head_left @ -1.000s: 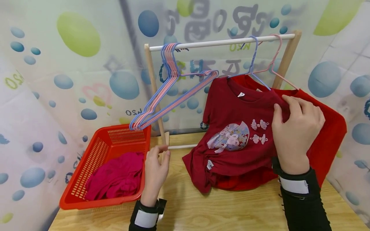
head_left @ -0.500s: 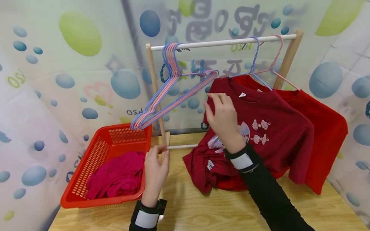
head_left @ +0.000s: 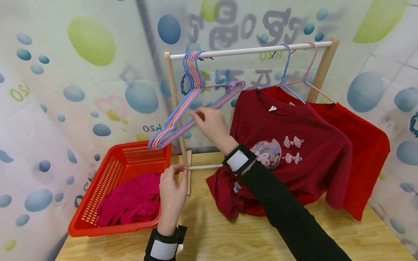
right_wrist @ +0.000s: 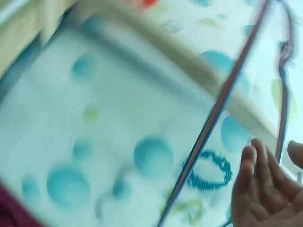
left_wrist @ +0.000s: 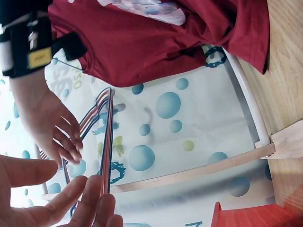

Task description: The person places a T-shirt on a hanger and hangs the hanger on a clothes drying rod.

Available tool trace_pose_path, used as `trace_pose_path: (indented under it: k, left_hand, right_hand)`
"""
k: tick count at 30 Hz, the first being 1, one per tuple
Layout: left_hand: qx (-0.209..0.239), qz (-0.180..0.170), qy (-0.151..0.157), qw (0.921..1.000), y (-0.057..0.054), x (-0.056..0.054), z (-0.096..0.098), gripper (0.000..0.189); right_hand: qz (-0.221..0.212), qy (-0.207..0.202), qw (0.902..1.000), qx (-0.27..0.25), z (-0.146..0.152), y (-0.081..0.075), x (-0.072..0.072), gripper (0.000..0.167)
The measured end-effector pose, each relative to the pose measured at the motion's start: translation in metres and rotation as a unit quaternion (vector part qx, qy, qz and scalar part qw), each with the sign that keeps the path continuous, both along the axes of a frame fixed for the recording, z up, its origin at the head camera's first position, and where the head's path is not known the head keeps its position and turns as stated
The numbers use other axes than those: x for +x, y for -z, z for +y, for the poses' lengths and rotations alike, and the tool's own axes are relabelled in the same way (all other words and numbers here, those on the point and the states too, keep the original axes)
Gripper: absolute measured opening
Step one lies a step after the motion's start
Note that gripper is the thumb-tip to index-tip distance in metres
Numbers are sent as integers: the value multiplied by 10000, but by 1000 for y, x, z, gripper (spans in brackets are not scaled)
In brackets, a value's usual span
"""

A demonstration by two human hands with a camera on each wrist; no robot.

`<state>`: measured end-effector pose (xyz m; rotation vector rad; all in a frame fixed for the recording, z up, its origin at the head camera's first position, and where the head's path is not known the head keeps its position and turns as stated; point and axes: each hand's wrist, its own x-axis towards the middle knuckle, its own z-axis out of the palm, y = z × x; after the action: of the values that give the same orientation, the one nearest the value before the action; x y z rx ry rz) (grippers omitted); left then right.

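My right hand [head_left: 212,125] is at the bundle of pink and blue hangers [head_left: 176,116] on the rack's left end. Its fingers are loosely bent near the lower bars. In the right wrist view the fingers [right_wrist: 258,189] appear beside the hangers [right_wrist: 213,116], with no grip visible. My left hand [head_left: 173,190] hovers beside the basket's right side, thumb and fingers apart, holding nothing. On a blue hanger [head_left: 286,72] hangs a dark red T-shirt [head_left: 313,127] with pink bows and a round print. Behind it a brighter red garment [head_left: 367,137] hangs on a pink hanger [head_left: 311,69].
A white rail [head_left: 241,52] on wooden posts carries all the hangers. An orange-red basket [head_left: 112,231] with a crumpled magenta garment [head_left: 130,199] stands at left on the wooden table [head_left: 228,235]. A dotted curtain [head_left: 130,43] hangs behind the rack.
My right hand has left the T-shirt's right shoulder and moved left across its front to the hanger bundle. The shirt's right sleeve now shows fully. My left hand has barely moved.
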<state>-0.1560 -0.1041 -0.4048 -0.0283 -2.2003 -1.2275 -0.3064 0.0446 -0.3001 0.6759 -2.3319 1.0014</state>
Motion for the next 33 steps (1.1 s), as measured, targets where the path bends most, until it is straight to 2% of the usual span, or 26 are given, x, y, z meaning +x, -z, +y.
trace_pose_path:
  k: [2, 4, 6, 9, 13, 15, 18, 22, 29, 31, 33]
  left_hand:
    - [-23, 18, 9, 10000, 0, 0, -1, 18]
    - [-61, 56, 4, 10000, 0, 1, -2, 17]
    - [-98, 109, -20, 9999, -1, 1, -3, 17]
    - [-131, 181, -57, 9997, -2, 2, -6, 16]
    - [-122, 216, -27, 9997, -3, 3, -8, 15]
    - [-121, 222, 3, 9997, -4, 3, -8, 15]
    - [-111, 235, 32, 9997, -4, 3, -8, 15]
    - [-136, 297, 55, 9995, -4, 3, -8, 15]
    - [-188, 358, 50, 9992, -3, 2, -7, 15]
    - [-202, 413, 46, 9989, -3, 2, -7, 15]
    - [-215, 462, 56, 9987, -2, 2, -6, 15]
  right_hand:
    - [-546, -190, 9973, -450, -8, -4, -1, 31]
    - [-1095, -383, 9889, -932, -14, -7, -2, 32]
    - [-1464, -519, 9804, -1211, -20, -9, -2, 32]
    - [-1760, -684, 9719, -1404, -28, -9, -3, 32]
    - [-1898, -723, 9661, -1593, -36, -9, -2, 30]
    - [-2074, -750, 9579, -1838, -39, -10, -1, 29]
    - [-2445, -813, 9389, -2282, -42, -12, 2, 26]
    - [-2964, -986, 9073, -2813, -43, -15, 5, 24]
    - [-3587, -1491, 8416, -3752, -40, -25, 17, 23]
    - [-3628, -1555, 8325, -3888, -39, -28, 21, 20]
    - [-3586, -1583, 8281, -4008, -38, -30, 23, 18]
